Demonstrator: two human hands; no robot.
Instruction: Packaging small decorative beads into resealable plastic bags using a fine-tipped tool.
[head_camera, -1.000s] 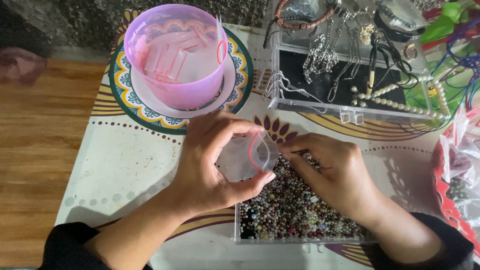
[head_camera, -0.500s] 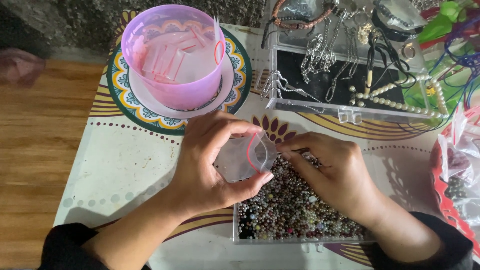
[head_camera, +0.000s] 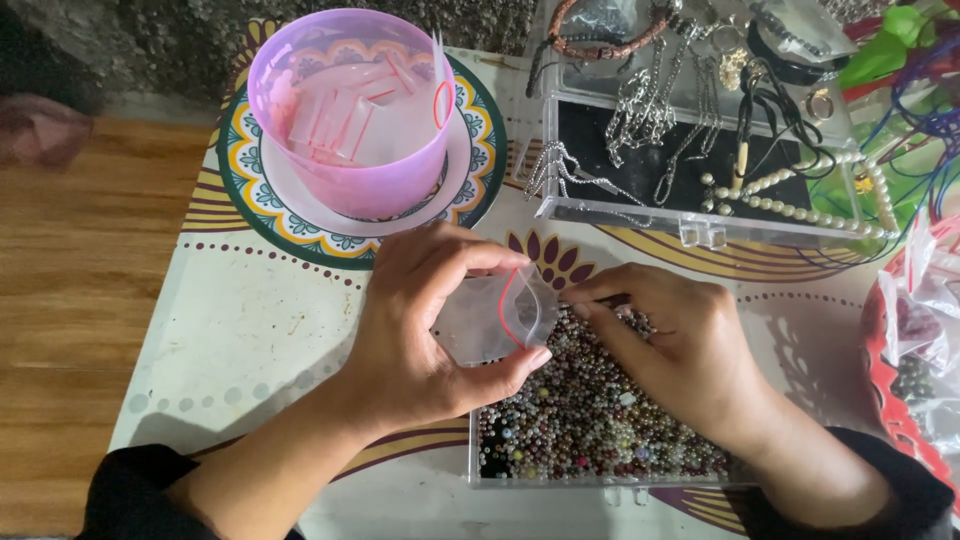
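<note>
Head view, looking down on both hands. The left hand (head_camera: 420, 330) grips a small clear zip bag (head_camera: 490, 318) with a red seal line: the thumb presses the bag's lower edge, the index finger curls over its top edge, and the remaining fingers close behind it. The bag's mouth faces the right hand (head_camera: 672, 345) and stands open between thumb and index finger. The right hand's fingers are drawn together into a pinch just beside the bag's mouth; the fingertips (head_camera: 580, 298) rest at the far edge of the beads (head_camera: 590, 420) (whether a bead is caught between them cannot be told, as the tips are too small and partly hidden). The beads, small, round and mixed in colour, fill a shallow clear plastic tray (head_camera: 480, 470) that lies directly beneath both sets of fingers; the heel of the right hand covers its far right part.

Beyond the left fingers, well apart, a translucent pink bowl (head_camera: 350, 180) holding more clear zip bags stands on a patterned plate (head_camera: 480, 170). Beyond the right fingers, a clear box (head_camera: 700, 225) holds metal chains (head_camera: 640, 110) and a string of pale pearls (head_camera: 790, 205). Everything lies on a patterned table mat (head_camera: 240, 330). Both forearms end in black sleeves (head_camera: 130, 495).
</note>
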